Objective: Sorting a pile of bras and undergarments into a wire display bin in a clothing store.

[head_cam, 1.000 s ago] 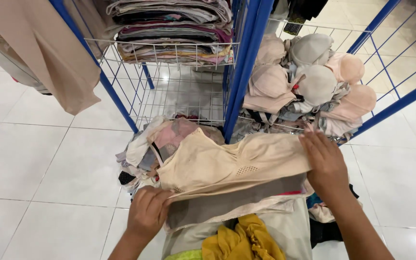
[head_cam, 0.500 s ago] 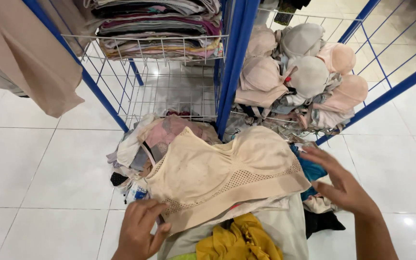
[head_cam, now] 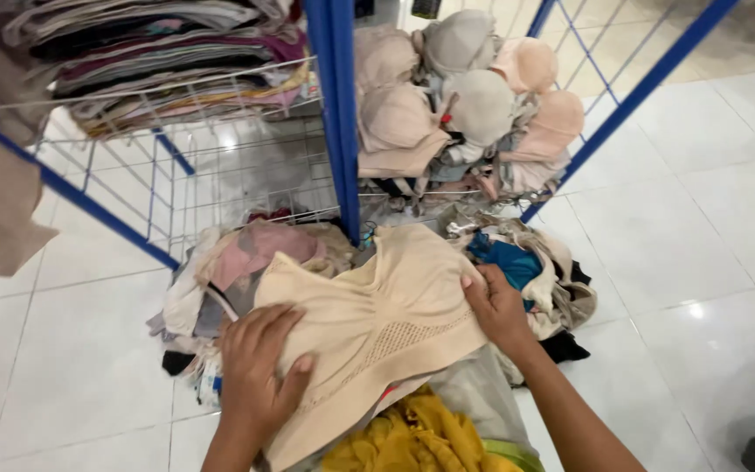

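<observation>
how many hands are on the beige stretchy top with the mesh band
2. The left hand presses on the lower left of the beige stretchy top with the mesh band; the right hand grips its right edge. No other hands show.
</observation>
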